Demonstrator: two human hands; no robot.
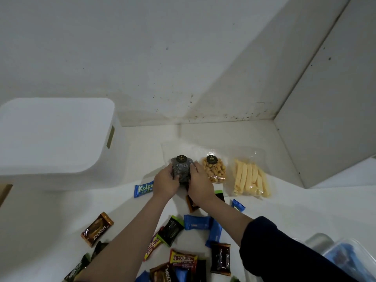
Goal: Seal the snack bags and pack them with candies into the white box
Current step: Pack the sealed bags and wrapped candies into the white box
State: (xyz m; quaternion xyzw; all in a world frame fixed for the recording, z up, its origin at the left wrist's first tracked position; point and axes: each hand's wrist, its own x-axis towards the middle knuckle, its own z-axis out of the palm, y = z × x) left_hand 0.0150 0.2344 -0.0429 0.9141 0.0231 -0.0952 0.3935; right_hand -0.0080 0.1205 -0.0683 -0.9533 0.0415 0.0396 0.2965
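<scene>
dark snack bag (181,169): clasped by left hand (165,183) and right hand (200,185) (fingers curled round it). white box (55,137): lidded, well left.

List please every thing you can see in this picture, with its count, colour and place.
white box: one, white, lid on, far left.
dark snack bag: one, clear with dark swirled snacks, centre.
nut snack bag: one, clear with golden pieces, beside the dark one.
stick snack bag: one, clear with pale yellow sticks, rightmost.
candies: over a dozen, blue, brown, black, red wrappers, scattered near.
clear container: one, partly visible, bottom right.
left hand: grips the dark snack bag.
right hand: grips the same bag.
</scene>
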